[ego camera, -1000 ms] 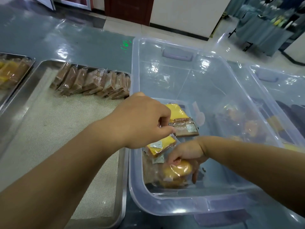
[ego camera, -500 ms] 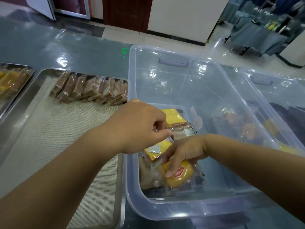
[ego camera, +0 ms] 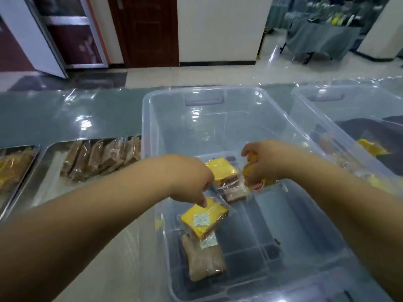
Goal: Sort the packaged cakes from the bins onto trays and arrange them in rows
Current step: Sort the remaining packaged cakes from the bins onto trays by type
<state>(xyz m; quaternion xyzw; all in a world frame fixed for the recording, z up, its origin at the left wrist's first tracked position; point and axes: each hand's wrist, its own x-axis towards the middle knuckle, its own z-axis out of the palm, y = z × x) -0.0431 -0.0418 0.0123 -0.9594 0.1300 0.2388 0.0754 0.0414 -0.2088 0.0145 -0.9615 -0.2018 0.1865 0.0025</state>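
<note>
Left grip (ego camera: 187, 179) pinches flat cake (ego camera: 205, 219) at wrapper edge; right grip (ego camera: 263, 164) clasps round cake (ego camera: 258, 184). Likely light, soft, slick film: hold seams, don't squeeze.

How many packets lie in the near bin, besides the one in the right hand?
4. The far yellow cake overlaps the far brown cake; the near yellow cake, touched by the left hand, overlaps the near brown cake. Others may be hidden beneath them.
</note>
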